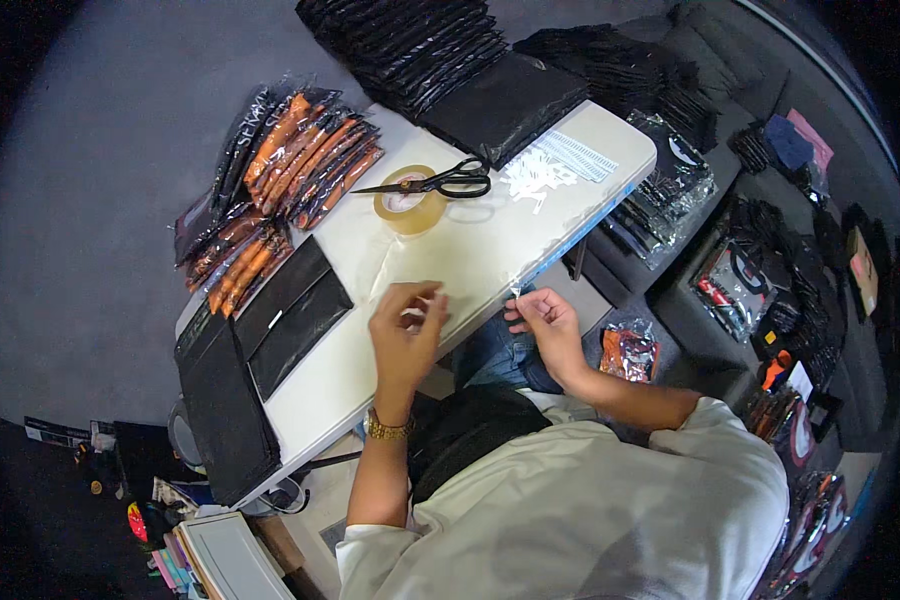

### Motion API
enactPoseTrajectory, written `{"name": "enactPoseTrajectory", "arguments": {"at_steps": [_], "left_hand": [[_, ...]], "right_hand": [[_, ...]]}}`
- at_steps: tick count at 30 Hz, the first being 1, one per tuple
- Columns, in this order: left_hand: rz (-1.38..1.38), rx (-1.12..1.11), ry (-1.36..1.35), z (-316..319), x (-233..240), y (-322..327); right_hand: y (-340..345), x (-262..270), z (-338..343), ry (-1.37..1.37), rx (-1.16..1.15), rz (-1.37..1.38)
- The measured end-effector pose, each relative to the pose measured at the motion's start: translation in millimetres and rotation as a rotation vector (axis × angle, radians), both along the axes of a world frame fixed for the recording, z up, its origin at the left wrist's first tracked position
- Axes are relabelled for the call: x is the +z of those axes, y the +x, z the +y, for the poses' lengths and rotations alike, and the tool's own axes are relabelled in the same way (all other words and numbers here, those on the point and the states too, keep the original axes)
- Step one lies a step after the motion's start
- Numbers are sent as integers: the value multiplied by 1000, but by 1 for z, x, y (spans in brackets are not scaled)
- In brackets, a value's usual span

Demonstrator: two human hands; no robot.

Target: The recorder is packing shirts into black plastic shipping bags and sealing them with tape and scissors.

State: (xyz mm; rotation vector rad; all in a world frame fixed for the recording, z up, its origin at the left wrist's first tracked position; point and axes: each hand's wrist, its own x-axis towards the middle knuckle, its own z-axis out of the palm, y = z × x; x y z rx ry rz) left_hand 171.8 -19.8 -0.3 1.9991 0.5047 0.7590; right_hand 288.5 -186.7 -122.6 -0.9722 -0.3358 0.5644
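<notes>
My left hand point(409, 330) is over the white table point(461, 251), fingers curled and thumb near the index finger. It is blurred, and I cannot tell whether anything is between the fingertips. At the table's near edge, my right hand point(551, 330) pinches a small shiny clear piece point(516, 289), apparently tape. A roll of clear yellowish tape point(410, 217) lies beyond my hands, with black-handled scissors point(450, 182) resting across it. Left of my left hand is a flat black packet point(300, 330) with a small white label point(275, 319) on it.
Small white labels point(532, 176) and printed strips point(581, 155) lie at the table's right end. Stacked black packets point(420, 52) stand at the back. Bagged orange and black garments point(292, 157) line the far edge. More black packets point(221, 405) sit left; bagged garments point(735, 289) cover a grey sofa.
</notes>
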Motion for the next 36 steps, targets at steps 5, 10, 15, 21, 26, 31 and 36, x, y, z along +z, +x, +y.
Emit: {"name": "enactPoseTrajectory", "arguments": {"at_steps": [5,10,15,21,26,31,36], "left_hand": [[73,-123,125,-16,-2,19],[106,-241,208,-12,-7,37],[86,-387,-240,-4,-15,38],[121,-349,-205,2,-20,37],[228,-225,117,-6,-9,42],[94,-291,146,-6,-8,41],[136,-477,-199,1,-10,37]], "right_hand": [[1,-7,2,-57,13,-35],[-8,11,-8,-22,10,-137],[-11,31,-12,44,45,-201],[-4,16,-8,1,38,-147],[5,2,-7,-158,73,-22],[-1,16,-14,-38,82,-151],[-6,32,-16,142,141,-256]]}}
